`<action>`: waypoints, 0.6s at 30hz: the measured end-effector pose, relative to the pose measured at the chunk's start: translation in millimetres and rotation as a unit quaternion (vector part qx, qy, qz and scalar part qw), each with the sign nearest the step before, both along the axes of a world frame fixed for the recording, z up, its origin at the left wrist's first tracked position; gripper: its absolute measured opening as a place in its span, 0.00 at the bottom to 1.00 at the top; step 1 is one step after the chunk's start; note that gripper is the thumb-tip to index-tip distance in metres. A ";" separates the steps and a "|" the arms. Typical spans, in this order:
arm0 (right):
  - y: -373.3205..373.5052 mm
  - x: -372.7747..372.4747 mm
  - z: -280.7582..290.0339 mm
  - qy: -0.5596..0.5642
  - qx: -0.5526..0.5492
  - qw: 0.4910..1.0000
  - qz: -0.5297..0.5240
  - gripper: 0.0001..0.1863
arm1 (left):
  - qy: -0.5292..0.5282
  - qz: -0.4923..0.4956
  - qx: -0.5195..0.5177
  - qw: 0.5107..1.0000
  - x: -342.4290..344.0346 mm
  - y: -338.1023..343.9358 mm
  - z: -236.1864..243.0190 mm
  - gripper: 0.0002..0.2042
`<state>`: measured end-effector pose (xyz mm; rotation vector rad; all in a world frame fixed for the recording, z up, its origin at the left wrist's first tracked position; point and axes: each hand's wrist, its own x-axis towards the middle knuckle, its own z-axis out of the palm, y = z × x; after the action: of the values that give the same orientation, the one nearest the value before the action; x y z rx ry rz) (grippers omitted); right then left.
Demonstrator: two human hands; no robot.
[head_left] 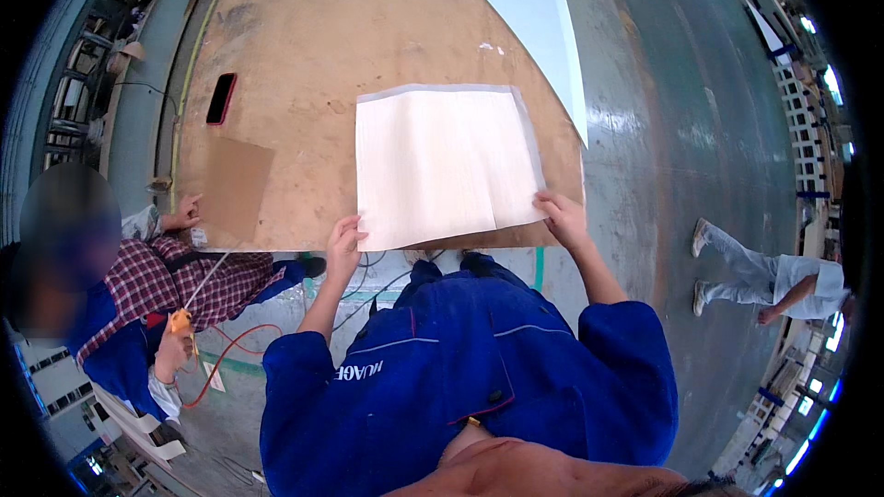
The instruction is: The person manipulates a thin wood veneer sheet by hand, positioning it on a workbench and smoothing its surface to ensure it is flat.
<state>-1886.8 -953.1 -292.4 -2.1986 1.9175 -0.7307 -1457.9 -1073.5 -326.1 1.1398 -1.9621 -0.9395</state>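
Observation:
A pale cream sheet (447, 161) with faint grain and grey edging along its top and right lies over the near part of the brown wooden board (368, 18). My left hand (343, 248) is closed on the sheet's lower-left corner, and my right hand (562, 219) pinches its lower-right edge. To the left on the board are a smaller brown rectangular piece (235, 189) and a phone (221, 98) in a pink-red case.
A co-worker (166, 287) at my left holds an orange tool (180, 320) with a red hose and rests a hand by the board. Another person (783, 281) walks on the grey floor at right. A pale blue panel (520, 0) edges the board; cables lie below.

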 end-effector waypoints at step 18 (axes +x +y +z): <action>-11.2 0.9 -69.6 0.044 0.148 0.953 -0.259 0.15 | -0.097 0.005 -0.020 0.995 8.9 -11.7 -31.4 0.10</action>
<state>-1885.9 -964.3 -362.1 -1.5882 2.4938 -0.3659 -1449.0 -1085.1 -357.4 1.2580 -2.1171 -0.8050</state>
